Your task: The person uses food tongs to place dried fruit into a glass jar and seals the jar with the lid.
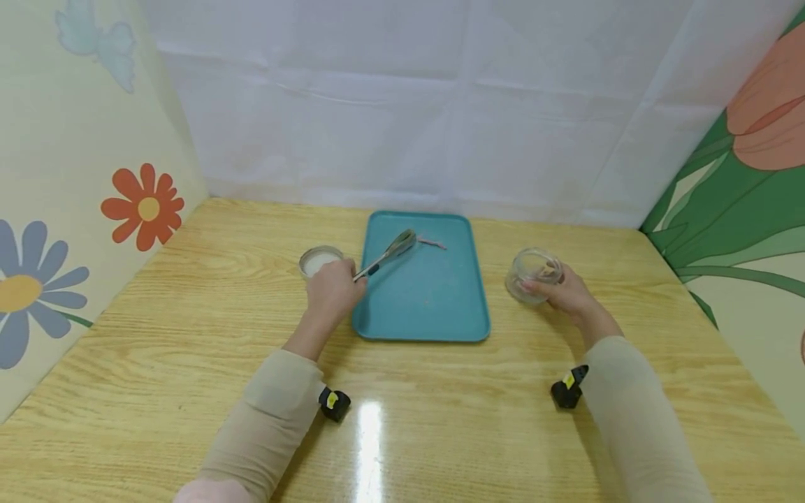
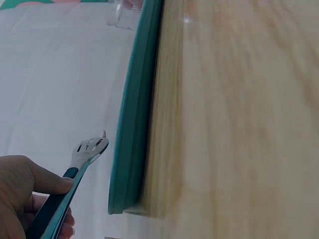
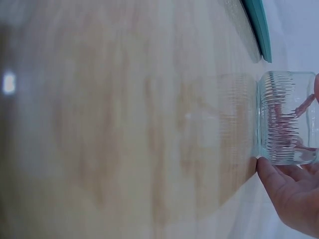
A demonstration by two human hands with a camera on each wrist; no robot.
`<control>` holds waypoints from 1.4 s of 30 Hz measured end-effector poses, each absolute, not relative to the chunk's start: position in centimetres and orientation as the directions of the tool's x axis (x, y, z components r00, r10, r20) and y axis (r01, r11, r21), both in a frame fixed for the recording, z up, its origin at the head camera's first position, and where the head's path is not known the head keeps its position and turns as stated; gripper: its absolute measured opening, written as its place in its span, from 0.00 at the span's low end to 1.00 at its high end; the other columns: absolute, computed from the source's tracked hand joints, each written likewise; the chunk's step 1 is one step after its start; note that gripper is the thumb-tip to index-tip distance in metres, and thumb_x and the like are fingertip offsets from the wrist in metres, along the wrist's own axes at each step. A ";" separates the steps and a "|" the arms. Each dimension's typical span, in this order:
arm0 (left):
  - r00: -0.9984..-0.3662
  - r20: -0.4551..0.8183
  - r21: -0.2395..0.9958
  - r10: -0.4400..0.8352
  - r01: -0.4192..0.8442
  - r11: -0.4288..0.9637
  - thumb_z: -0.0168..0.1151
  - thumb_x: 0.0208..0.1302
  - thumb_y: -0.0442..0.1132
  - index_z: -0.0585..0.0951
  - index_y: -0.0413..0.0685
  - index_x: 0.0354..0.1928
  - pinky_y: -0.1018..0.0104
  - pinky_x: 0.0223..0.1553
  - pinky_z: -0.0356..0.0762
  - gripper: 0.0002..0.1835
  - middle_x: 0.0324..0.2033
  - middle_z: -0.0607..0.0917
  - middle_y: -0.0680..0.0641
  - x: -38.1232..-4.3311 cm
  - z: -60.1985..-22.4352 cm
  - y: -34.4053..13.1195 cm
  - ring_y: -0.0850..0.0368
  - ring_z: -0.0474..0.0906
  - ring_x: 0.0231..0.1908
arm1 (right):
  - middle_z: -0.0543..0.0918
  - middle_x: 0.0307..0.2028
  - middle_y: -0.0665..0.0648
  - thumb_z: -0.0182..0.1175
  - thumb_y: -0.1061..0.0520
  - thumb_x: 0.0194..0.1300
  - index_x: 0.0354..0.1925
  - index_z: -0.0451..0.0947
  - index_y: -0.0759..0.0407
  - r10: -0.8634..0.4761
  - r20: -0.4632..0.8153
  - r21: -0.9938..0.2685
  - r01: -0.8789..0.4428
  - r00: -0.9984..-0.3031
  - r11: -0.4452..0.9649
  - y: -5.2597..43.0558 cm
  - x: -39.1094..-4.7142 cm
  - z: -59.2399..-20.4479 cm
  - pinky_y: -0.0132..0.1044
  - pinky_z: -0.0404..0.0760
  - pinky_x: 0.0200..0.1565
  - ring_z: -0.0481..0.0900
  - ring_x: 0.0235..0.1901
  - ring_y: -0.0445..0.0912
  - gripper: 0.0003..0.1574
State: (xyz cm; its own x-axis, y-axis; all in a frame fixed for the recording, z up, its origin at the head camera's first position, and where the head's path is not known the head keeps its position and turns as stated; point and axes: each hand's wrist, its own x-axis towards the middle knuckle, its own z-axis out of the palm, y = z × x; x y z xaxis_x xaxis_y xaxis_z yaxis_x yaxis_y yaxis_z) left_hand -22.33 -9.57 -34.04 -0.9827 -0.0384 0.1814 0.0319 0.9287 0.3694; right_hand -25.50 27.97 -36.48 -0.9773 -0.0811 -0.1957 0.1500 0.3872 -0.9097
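My left hand point(image 1: 333, 290) grips metal tongs point(image 1: 400, 243) by their dark handle; in the left wrist view the slotted tong head point(image 2: 89, 149) points away from the thumb. The tongs reach over the blue tray point(image 1: 428, 307), and a thin reddish strip point(image 1: 432, 243) lies just beyond their tips. To the tray's right, my right hand point(image 1: 571, 295) holds a clear glass jar point(image 1: 525, 272) by its side. Several reddish strips point(image 3: 284, 122) show through the jar's ribbed wall in the right wrist view.
A round shallow container point(image 1: 312, 256) with white inside sits left of the tray, partly behind my left hand. A white cloth point(image 1: 377, 140) hangs along the back of the wooden table point(image 1: 189, 300). Flower-painted panels point(image 1: 56, 175) stand at both sides.
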 end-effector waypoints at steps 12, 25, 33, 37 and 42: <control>-0.986 0.162 0.400 -0.035 0.033 0.916 0.55 0.55 0.47 0.72 0.47 0.21 0.60 0.16 0.64 0.13 0.19 0.74 0.48 -22.8 -32.6 -7.5 0.52 0.69 0.19 | 0.57 0.57 0.65 0.61 0.48 0.52 0.65 0.40 0.59 -0.095 -0.207 -0.917 0.159 -0.974 0.366 27.6 -25.0 -35.9 0.49 0.58 0.53 0.57 0.55 0.56 0.53; -0.970 0.241 0.462 0.028 0.140 0.876 0.56 0.55 0.47 0.70 0.49 0.18 0.64 0.15 0.63 0.14 0.15 0.72 0.51 -23.2 -31.9 -3.6 0.55 0.67 0.16 | 0.57 0.57 0.65 0.62 0.45 0.50 0.65 0.40 0.59 -0.080 -0.208 -0.908 0.162 -0.975 0.386 28.1 -25.4 -36.3 0.49 0.58 0.52 0.57 0.55 0.56 0.56; -0.965 0.250 0.511 0.084 0.205 0.835 0.56 0.56 0.49 0.71 0.50 0.19 0.67 0.15 0.63 0.15 0.14 0.72 0.52 -23.0 -31.8 -1.0 0.57 0.67 0.15 | 0.57 0.57 0.64 0.63 0.46 0.50 0.65 0.41 0.58 -0.085 -0.199 -0.915 0.154 -0.976 0.373 28.1 -25.6 -36.4 0.49 0.56 0.53 0.56 0.55 0.56 0.55; -0.966 0.235 0.518 0.109 0.219 0.827 0.55 0.56 0.50 0.72 0.50 0.20 0.68 0.14 0.63 0.14 0.14 0.72 0.53 -22.9 -31.9 0.2 0.58 0.67 0.15 | 0.56 0.58 0.65 0.63 0.46 0.49 0.65 0.39 0.58 -0.083 -0.205 -0.919 0.163 -0.975 0.358 28.1 -25.6 -36.5 0.49 0.57 0.53 0.56 0.56 0.55 0.57; -0.963 0.229 0.521 0.139 0.242 0.818 0.56 0.56 0.50 0.71 0.51 0.19 0.68 0.15 0.63 0.14 0.15 0.73 0.54 -22.8 -32.2 1.7 0.59 0.67 0.16 | 0.59 0.55 0.65 0.62 0.47 0.50 0.65 0.40 0.58 -0.088 -0.199 -0.927 0.159 -0.976 0.339 28.0 -25.7 -36.6 0.46 0.61 0.51 0.59 0.54 0.54 0.56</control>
State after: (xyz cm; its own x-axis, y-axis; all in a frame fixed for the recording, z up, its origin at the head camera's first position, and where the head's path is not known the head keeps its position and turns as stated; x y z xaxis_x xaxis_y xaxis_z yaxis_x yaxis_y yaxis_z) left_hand -22.80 1.65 -32.17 -0.9634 0.1392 0.2292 0.2422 0.8184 0.5211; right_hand -25.66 28.03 -36.59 -0.9760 -0.0878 -0.1991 0.1587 0.3391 -0.9273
